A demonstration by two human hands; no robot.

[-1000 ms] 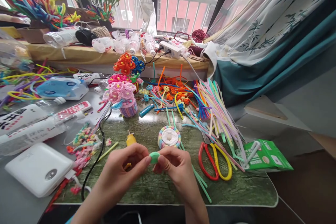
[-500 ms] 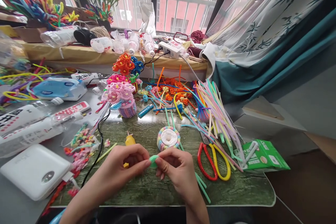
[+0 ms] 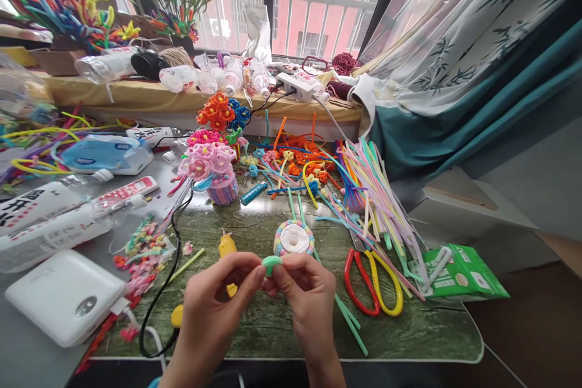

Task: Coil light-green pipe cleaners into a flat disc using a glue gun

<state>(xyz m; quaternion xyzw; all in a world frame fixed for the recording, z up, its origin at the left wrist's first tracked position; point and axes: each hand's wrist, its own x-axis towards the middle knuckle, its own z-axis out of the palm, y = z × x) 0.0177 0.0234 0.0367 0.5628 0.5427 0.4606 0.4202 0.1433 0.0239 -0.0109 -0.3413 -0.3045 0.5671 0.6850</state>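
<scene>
Between both hands is a small light-green fuzzy piece, curved like a leaf or loop. My left hand pinches its left end with thumb and forefinger. On its right end, my right hand is closed the same way, the other fingers curled. Just beyond the hands sits a round pastel ring-shaped pot with a white centre. A yellow glue gun lies partly hidden behind my left hand. Green pipe cleaners lie right of my right hand.
Scissors with red and yellow handles lie at the right, near a green packet. A pipe-cleaner bundle stretches behind them. Pink flowers in a pot stand at the back. A white power bank and black cable are at the left.
My left forearm has swung to the right and stands steeper, uncovering a yellow part and cable. The green piece is slightly higher and turned. The whole view has shifted a little.
</scene>
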